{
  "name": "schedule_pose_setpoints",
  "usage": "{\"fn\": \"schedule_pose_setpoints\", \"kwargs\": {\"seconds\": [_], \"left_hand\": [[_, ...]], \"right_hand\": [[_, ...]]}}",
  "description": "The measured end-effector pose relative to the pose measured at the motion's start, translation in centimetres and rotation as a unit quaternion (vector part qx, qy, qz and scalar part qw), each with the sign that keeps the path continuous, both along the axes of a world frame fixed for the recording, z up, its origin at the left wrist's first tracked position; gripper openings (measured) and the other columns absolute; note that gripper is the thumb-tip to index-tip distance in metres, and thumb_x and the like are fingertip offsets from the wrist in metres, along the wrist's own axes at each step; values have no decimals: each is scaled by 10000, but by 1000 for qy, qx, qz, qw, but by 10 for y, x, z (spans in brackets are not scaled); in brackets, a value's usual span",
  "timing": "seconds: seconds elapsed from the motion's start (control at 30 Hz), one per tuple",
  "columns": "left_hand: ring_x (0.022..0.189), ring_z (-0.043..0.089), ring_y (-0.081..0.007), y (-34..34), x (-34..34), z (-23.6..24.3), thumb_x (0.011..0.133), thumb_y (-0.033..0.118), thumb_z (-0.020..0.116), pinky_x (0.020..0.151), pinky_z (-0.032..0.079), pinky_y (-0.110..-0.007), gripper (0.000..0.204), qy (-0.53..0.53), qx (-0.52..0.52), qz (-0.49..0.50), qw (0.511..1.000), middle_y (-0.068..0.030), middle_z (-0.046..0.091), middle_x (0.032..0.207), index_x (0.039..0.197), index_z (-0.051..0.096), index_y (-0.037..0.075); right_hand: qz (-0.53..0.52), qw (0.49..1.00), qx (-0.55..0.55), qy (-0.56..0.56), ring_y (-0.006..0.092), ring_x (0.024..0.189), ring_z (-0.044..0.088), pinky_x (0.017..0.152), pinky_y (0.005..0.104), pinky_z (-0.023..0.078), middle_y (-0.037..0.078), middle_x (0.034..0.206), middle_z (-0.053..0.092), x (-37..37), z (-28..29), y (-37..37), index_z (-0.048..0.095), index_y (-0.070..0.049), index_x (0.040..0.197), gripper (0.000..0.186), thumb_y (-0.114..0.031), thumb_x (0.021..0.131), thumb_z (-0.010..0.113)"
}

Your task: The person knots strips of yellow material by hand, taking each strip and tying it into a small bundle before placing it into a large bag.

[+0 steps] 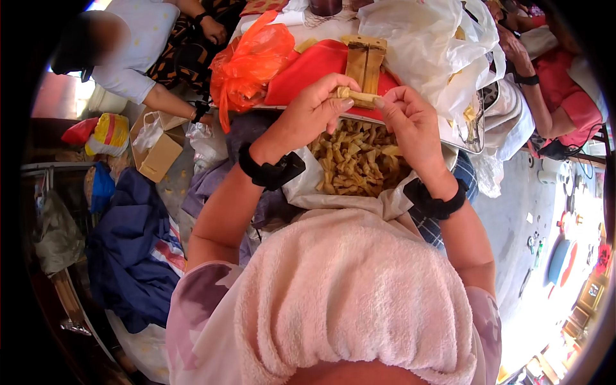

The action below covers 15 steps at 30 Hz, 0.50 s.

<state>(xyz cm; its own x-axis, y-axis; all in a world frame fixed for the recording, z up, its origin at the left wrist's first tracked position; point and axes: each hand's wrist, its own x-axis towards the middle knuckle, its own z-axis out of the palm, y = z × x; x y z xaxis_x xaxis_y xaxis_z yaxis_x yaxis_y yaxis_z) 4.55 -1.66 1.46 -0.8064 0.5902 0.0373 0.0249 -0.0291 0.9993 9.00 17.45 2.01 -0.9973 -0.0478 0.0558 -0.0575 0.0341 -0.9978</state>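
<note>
Between my two hands, a pale yellow strip [360, 96], rolled narrow with a thicker bulge at its left end, is stretched out level. My left hand [311, 114] pinches the bulged end with thumb and fingers. The other end sits in the closed fingertips of my right hand [410, 120]. Below my hands, a white bag [303, 186] lies open against my lap, filled with many yellow-brown knotted pieces [356, 163]. Just beyond the strip, a wooden block [367, 54] with a dark slit down it rests on a red cloth [314, 72] on the table.
An orange plastic bag [250, 64] is at the table's left, and large white plastic bags [427, 45] cover its right. One person [135, 48] sits at the far left, another [558, 90] at the far right. A cardboard box [157, 151] and dark blue cloth [135, 250] lie to my left.
</note>
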Motion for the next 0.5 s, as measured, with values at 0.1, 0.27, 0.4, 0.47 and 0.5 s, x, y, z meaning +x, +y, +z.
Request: {"fn": "schedule_pose_setpoints", "kwargs": {"seconds": [0.1,0.27,0.4,0.47,0.5], "left_hand": [[582,377,-23,3,-9,-2,943,166,489,507,344,-177,175,46,-43,18,998,52,435,752,1086,507,67],[657,399,-62,6,-27,-11,907,125,529,583,363,-220,134,105,-102,84,986,26,437,715,1011,542,41],[568,355,-17,10,-38,-15,918,201,512,493,303,-186,173,82,-127,97,984,75,429,682,996,562,55],[579,380,-26,12,-48,-21,910,197,515,507,326,-195,172,75,-136,102,983,69,445,687,975,569,47],[588,413,-44,13,-54,-28,904,194,517,526,349,-208,177,115,-145,108,977,59,474,691,958,575,35]], "right_hand": [[-35,999,19,-9,16,533,420,475,172,321,-39,595,504,-12,-7,5,544,-25,785,142,-124,868,601],[-61,998,-9,-16,22,520,421,463,180,324,-32,593,516,-28,-17,4,553,-19,729,188,-138,861,614],[-62,998,2,18,27,528,445,467,194,346,-25,586,524,-39,-16,5,559,-15,748,178,-142,866,602],[-67,997,14,20,31,535,465,474,199,361,-20,581,527,-44,-17,4,561,-14,751,177,-142,867,597],[-75,997,20,21,42,543,489,481,213,381,-11,574,530,-47,-22,3,561,-12,753,182,-151,865,599]]}}
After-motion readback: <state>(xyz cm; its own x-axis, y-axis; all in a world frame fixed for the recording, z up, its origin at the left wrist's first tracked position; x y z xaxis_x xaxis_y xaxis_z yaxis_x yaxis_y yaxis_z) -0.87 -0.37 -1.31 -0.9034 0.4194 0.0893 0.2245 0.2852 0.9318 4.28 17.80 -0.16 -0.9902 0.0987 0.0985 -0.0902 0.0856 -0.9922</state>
